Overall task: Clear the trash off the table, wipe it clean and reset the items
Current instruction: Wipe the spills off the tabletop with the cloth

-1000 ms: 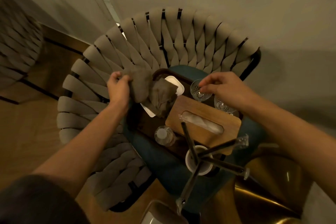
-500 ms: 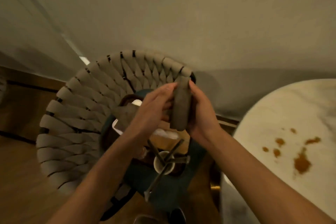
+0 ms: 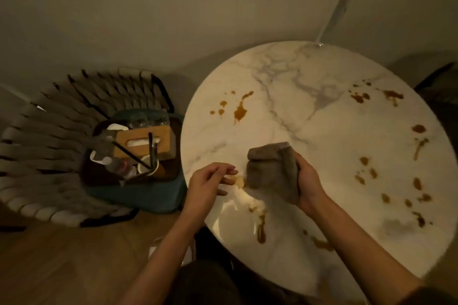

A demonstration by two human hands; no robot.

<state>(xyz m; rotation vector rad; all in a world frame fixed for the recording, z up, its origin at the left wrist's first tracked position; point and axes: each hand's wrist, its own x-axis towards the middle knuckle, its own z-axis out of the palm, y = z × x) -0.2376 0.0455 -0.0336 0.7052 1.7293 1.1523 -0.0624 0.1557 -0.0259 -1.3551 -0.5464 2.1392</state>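
Cloth [image 3: 270, 168] — grey-brown, folded into a wad — sits over the left-front part of the desk [image 3: 322, 136]; whether its lower edge touches the top, cannot tell. Right hand [image 3: 309, 181] grips it from the right, fingers curled round the wad and mostly hidden behind it. Left hand [image 3: 210, 181] is just left of the cloth and apart from it, over the desk edge; fingers loosely bent, slightly spread, holding nothing.

Desk: round, white marble, grey veins. Brown stains [image 3: 240, 112] scattered — far left, right side, near edge.

Left of the desk, a chair [image 3: 57, 136] with a woven-strap back. On its teal cushion [image 3: 138, 197] a dark tray [image 3: 174, 161] holds a wooden box [image 3: 138, 140], a cup [image 3: 143, 168] with black sticks, and a bottle [image 3: 116, 166] on its side.
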